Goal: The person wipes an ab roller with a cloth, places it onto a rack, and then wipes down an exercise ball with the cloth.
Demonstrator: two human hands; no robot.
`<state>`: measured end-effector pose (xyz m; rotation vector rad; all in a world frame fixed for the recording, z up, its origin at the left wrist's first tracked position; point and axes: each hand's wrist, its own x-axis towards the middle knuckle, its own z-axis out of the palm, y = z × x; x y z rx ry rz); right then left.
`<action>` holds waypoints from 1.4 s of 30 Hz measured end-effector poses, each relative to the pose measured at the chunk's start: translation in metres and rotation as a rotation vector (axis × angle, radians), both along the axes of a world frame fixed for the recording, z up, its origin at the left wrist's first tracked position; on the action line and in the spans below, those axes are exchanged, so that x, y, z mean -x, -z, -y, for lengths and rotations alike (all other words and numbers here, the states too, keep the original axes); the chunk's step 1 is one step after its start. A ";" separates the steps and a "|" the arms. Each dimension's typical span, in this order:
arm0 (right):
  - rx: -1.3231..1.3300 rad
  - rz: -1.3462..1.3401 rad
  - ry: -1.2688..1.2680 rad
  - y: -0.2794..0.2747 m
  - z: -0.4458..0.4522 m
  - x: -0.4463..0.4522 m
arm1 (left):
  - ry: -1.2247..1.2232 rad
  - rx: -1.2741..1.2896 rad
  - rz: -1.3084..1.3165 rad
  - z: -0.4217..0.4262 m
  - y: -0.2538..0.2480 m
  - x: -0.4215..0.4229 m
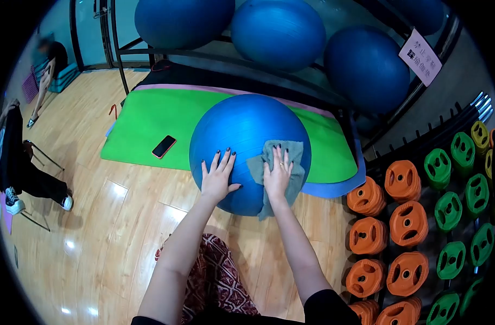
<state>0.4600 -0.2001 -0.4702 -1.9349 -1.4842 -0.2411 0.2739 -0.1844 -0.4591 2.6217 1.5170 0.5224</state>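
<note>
A large blue exercise ball (pixel 247 122) sits in front of me, at the edge of a bright green mat (pixel 150 116). My left hand (pixel 219 176) lies on the ball's near left side, open, fingers spread and nothing in them. On the near right side, my right hand (pixel 278 173) holds a grey-green cloth (pixel 292 154) pressed against the ball, fingers over its top. One end of the cloth hangs down the ball's front. Left of the ball, a phone with a dark screen (pixel 164 147) rests on the mat.
More blue balls (pixel 277 32) sit on a black rack behind. To the right stand stacked orange weight plates (pixel 403 180) and green ones (pixel 451 211). A pink paper sign (pixel 421 57) hangs at upper right. People are at the left, one on a chair (pixel 44 157), over wooden floor (pixel 101 216).
</note>
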 end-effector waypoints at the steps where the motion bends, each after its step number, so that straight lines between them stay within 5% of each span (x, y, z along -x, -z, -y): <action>1: -0.064 0.038 -0.045 0.004 -0.002 -0.006 | -0.001 -0.001 0.007 -0.002 0.001 0.000; 20: -0.309 -0.760 0.059 0.050 -0.004 -0.081 | 0.024 -0.011 0.012 -0.008 0.013 0.026; 22: -0.265 -0.630 0.037 0.012 -0.002 -0.036 | -0.026 0.033 -0.022 -0.005 0.014 0.033; 26: 0.105 0.231 -0.236 -0.021 -0.009 0.045 | -0.078 0.083 -0.026 -0.011 0.021 0.049; 33: 0.024 0.364 -0.490 -0.018 -0.012 0.087 | -0.242 0.224 0.089 -0.028 -0.004 0.071; 35: 0.042 0.448 -0.543 -0.013 -0.003 0.097 | -0.111 0.075 0.471 -0.036 -0.004 0.072; 36: 0.038 0.441 -0.537 -0.015 0.000 0.101 | -0.105 0.074 0.463 -0.037 -0.004 0.069; 38: 0.248 0.508 -0.667 -0.020 0.002 0.107 | -0.103 0.243 0.401 -0.036 -0.003 0.061; 42: 0.023 0.304 -0.468 -0.013 -0.013 0.100 | -0.113 0.316 0.453 -0.043 0.007 0.066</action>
